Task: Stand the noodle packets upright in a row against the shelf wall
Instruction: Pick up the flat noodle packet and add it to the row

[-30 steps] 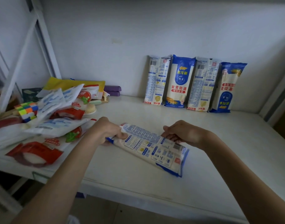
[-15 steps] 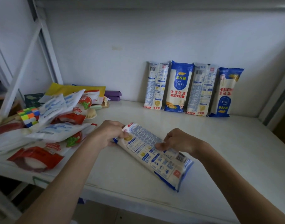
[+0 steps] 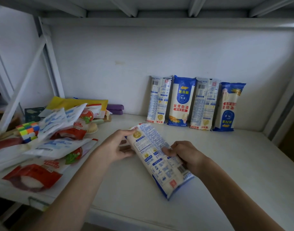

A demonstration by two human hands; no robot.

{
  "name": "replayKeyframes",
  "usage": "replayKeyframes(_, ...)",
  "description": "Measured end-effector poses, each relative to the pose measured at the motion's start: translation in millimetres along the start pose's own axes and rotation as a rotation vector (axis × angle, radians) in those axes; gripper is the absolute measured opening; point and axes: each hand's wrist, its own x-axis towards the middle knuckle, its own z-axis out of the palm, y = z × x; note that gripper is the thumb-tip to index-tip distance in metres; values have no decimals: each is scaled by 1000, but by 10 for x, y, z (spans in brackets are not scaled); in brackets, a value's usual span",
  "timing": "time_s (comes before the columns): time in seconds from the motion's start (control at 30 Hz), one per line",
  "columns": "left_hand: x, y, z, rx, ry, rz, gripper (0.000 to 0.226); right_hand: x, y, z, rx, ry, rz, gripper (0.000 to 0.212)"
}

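Both hands hold one white-and-blue noodle packet (image 3: 155,157) over the middle of the white shelf (image 3: 226,164), its printed back up and its near end tilted toward me. My left hand (image 3: 117,146) grips the packet's far end. My right hand (image 3: 182,153) pinches its right edge near the middle. Several more noodle packets (image 3: 195,103) stand upright in a row against the back wall (image 3: 126,64), right of centre; the rightmost one (image 3: 228,106) is upside down.
A loose heap of red and white snack bags (image 3: 56,140) covers the shelf's left part, with a colourful puzzle cube (image 3: 27,131), a yellow bag (image 3: 79,102) and purple bars (image 3: 115,109) behind it. A slanted metal brace (image 3: 24,84) runs at the left, a post at the far right.
The held packet has swung from lying nearly crosswise to pointing away from me, its far end lifted. Both hands moved with it and the view tipped upward.
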Motion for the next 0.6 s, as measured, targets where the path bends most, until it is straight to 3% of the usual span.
replayKeyframes(0.07,-40,-25,61,115,-65,-124,59,9,-5,8,86,17,0,27)
replayKeyframes(0.13,-68,-62,146,233,-144,-144,55,15,6,12,167,34,-21,28)
replayKeyframes(0.27,-83,-123,306,333,-86,91,28,35,30,23,220,74,-96,34)
replayKeyframes(0.43,-12,-67,367,329,3,305,10,76,33,-45,240,-49,-227,32)
replayKeyframes(0.6,60,21,361,335,31,457,7,159,97,36,-19,-34,-240,37)
